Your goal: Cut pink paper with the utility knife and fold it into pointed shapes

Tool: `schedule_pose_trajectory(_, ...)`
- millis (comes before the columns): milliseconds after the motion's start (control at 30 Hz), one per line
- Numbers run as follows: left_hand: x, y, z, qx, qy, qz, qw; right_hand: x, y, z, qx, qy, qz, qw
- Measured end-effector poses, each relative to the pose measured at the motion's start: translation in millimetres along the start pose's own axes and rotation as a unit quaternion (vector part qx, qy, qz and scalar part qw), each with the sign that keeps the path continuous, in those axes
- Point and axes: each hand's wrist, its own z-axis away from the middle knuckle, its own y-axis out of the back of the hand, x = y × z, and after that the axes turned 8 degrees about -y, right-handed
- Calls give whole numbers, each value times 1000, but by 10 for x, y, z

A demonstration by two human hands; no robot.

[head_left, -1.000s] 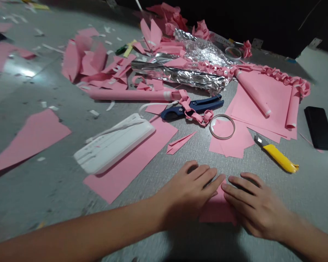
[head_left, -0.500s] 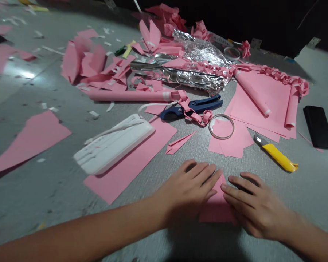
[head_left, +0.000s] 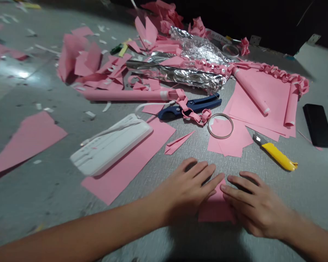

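A small folded pink paper (head_left: 215,211) with a pointed top lies on the grey table in front of me. My left hand (head_left: 190,189) rests on its left side, fingers spread and the index fingertip near the point. From the right, my right hand (head_left: 258,205) presses on the other edge, its fingers stretched and apart. Parts of the sheet are hidden beneath both hands. Beyond them lie a narrow folded pink paper piece (head_left: 179,143) and a ring-shaped roll of tape (head_left: 220,126) on pink scraps (head_left: 242,142). A yellow box cutter (head_left: 280,156) is above my right hand.
A white power bank-like device (head_left: 112,143) rests on a pink sheet (head_left: 105,191). Farther back are blue-handled cutters (head_left: 202,105), crumpled foil (head_left: 199,51), a rolled pink tube (head_left: 125,95) and pink sheets (head_left: 278,98) under a paper chain. A black phone (head_left: 318,125) lies right.
My left fingers have spread a little, the index finger reaching farther over the paper's point. My right hand stays almost still. The view has shifted slightly.
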Motion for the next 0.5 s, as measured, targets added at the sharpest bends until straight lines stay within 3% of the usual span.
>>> schedule_pose_trajectory(500,-46,27,-33,2,-4,12,1000,13,2,-34,18,2,-13,1000)
